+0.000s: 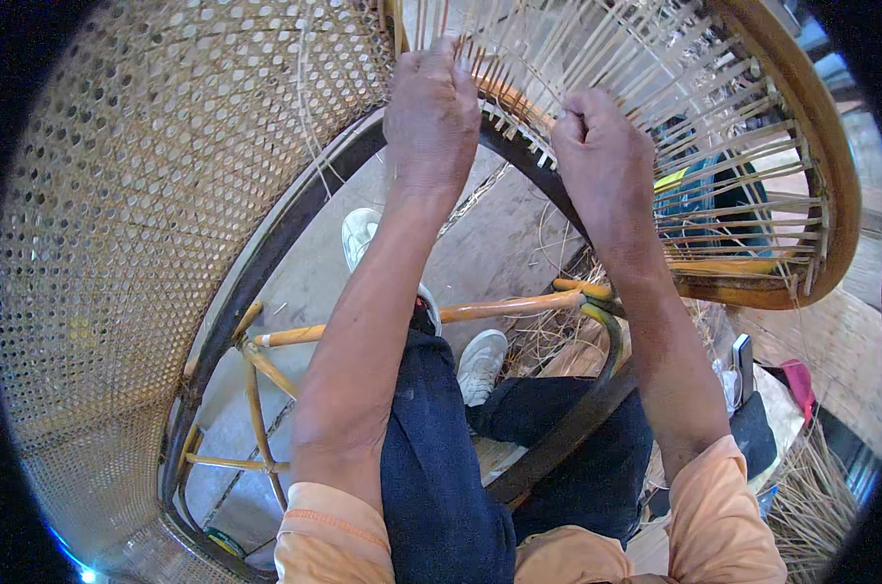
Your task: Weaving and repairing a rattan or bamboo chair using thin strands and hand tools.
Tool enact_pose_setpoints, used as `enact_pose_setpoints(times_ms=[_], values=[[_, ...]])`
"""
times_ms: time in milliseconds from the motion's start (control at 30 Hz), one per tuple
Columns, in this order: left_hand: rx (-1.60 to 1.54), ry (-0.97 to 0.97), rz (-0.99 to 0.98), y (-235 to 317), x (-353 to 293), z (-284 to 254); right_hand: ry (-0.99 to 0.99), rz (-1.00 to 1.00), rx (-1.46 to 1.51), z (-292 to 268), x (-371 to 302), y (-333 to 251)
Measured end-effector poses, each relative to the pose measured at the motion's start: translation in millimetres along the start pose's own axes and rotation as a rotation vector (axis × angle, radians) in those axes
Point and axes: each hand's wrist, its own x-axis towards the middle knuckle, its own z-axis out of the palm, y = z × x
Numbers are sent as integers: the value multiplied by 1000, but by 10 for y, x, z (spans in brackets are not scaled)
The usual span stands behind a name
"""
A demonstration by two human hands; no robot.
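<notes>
A rattan chair frame (835,165) curves across the upper right, strung with rows of pale cane strands (596,49). At the inner end of these strands, my left hand (431,127) is closed, its fingers curled at the strands and partly hidden behind the knuckles. My right hand (604,161) makes a fist a little to the right, over the strung section, with a thin strand at its thumb and forefinger. Beneath both hands runs a dark curved rail (533,161) with short strand ends along it. Finished open-weave cane mesh (168,175) fills the left side.
Yellowish rattan stretchers (514,307) cross below my forearms. A dark teal container (718,200) shows behind the strands. Loose cane scraps (548,336) lie on the floor, and a bundle of cane strips (815,506) lies at lower right. A phone-like object (742,365) stands beside my right arm.
</notes>
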Motion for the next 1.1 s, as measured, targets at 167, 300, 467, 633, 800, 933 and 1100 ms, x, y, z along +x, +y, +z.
enact_pose_setpoints(times_ms=[167, 300, 467, 633, 800, 933, 1100], values=[[-104, 12, -51, 35, 15, -23, -2, -38, -12, -15, 15, 0], [-6, -28, -38, 81, 30, 28, -66, 23, 35, -50, 20, -2], [-74, -13, -126, 43, 69, 103, -95, 39, 25, -60, 27, 6], [-246, -105, -240, -42, 92, 76, -76, 12, -39, -27, 35, 31], [-200, -95, -236, -19, 89, 60, -29, -2, -130, 43, 46, 7], [-221, -127, -254, -9, 91, 50, 11, -46, -113, 42, 55, -16], [-184, -136, -224, -25, 80, 63, -62, 38, -112, -3, 42, 1]])
